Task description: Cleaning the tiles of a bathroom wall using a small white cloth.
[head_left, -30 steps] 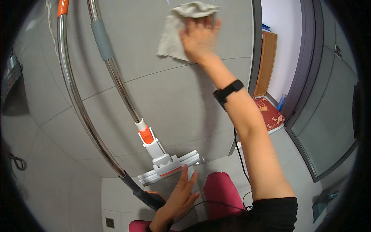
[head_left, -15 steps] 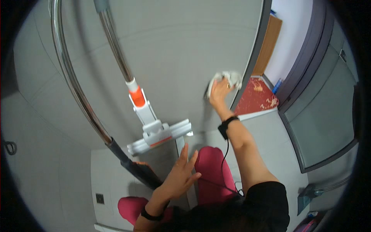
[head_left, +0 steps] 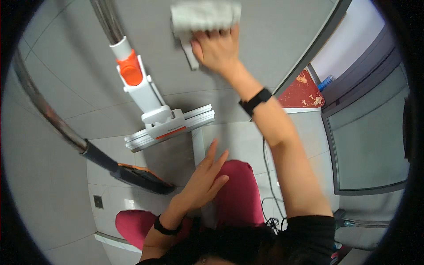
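Note:
My right hand (head_left: 217,51) reaches far forward with its fingers closed on a whitish cloth (head_left: 205,17). The cloth lies bunched against the grey tiled surface (head_left: 274,48), and one corner hangs down beside my thumb. Near my bent knee, my left hand (head_left: 204,180) hovers with fingers spread, holding nothing. A white flat squeeze mop (head_left: 170,125) with an orange joint and metal pole stands left of centre, between the two arms' reach and the left side. My left fingertips point toward its head but stay apart from it.
A curved metal tube (head_left: 52,115) ending in a black handle (head_left: 139,177) slants along the left. To the right are a dark-framed doorway with a red mat (head_left: 302,93), a blue can (head_left: 325,83) and a glass panel (head_left: 371,137). Black cable (head_left: 274,194) trails by my right knee.
My right hand has carried the cloth left and farther up the grey surface, away from the door edge. The left hand stays open near the knee. The view has shifted.

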Demonstrator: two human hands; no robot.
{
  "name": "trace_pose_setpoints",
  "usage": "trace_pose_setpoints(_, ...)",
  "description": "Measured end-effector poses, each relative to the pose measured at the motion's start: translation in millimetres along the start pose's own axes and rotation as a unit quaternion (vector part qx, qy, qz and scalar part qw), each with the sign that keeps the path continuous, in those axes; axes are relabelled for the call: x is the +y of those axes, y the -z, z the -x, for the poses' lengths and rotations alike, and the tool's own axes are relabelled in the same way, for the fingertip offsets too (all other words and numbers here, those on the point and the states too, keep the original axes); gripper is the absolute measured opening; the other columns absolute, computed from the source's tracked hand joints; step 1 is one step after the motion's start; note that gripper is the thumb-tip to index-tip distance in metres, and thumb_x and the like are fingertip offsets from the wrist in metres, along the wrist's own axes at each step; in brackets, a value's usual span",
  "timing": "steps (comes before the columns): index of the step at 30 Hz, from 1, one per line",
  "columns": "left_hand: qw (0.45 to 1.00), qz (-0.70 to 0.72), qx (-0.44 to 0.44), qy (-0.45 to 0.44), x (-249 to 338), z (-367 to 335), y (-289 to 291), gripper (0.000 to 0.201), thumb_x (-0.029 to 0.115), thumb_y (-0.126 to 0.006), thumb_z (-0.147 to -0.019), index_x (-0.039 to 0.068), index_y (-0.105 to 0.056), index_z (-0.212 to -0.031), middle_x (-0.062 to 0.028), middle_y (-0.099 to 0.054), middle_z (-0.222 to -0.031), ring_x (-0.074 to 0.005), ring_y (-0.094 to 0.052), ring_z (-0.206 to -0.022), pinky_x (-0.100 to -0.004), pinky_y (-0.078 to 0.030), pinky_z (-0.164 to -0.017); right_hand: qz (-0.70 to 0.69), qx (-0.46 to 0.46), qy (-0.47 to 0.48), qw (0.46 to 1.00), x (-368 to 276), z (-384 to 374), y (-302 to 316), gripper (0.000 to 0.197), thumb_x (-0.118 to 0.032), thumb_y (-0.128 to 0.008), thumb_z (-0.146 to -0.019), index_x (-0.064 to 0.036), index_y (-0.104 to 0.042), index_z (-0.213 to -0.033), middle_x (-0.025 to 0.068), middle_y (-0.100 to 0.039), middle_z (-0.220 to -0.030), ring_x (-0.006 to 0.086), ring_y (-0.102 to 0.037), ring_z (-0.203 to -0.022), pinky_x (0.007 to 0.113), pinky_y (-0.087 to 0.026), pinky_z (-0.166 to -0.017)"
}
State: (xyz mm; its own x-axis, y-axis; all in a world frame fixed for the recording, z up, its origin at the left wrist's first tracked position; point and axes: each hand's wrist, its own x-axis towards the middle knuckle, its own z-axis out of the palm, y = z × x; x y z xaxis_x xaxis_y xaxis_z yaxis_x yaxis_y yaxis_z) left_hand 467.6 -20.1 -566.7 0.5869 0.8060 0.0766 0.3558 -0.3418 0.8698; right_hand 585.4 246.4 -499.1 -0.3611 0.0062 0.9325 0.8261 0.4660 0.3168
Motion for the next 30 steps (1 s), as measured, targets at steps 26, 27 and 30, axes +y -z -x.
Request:
trace_pose_setpoints(26, 0.977, -0.008, 0.183, 0.110, -58, 59, -47, 0.044, 0.014, -0.037, -0.090, 0.000, -0.034, -0.132, -0.0238, -0.013, -0.143, -0.0367, -0.019, -0.131, -0.0402, -0.019, -0.105, -0.159, -0.048, -0.828, 0.535, 6, 272, -37, 0.070, -0.024, -0.044, -0.078, 0.0006, -0.014, -0.137, 0.0230, -0.013, -0.142, 0.0398, -0.008, -0.131, 0.050, -0.006, -0.106)
trace_pose_setpoints(27, 0.978, -0.001, 0.181, 0.107, -59, 53, -50, 0.044, 0.014, -0.037, -0.090, 0.000, -0.034, -0.132, -0.0238, -0.013, -0.143, -0.0367, -0.019, -0.131, -0.0402, -0.019, -0.105, -0.168, -0.055, -0.782, 0.598, 19, 242, -29, 0.069, -0.024, -0.044, -0.079, 0.0002, -0.015, -0.137, 0.0230, -0.013, -0.141, 0.0394, -0.008, -0.131, 0.050, -0.006, -0.106)
trace_pose_setpoints(30, 0.980, 0.035, 0.178, 0.084, -48, 43, -46, 0.044, 0.012, -0.038, -0.089, -0.001, -0.035, -0.131, -0.0234, -0.014, -0.143, -0.0362, -0.020, -0.131, -0.0398, -0.019, -0.105, -0.158, -0.050, -0.561, 0.811, 42, 125, -15, 0.066, -0.023, -0.042, -0.080, -0.0009, -0.017, -0.137, 0.0229, -0.015, -0.141, 0.0384, -0.009, -0.131, 0.050, -0.008, -0.105)
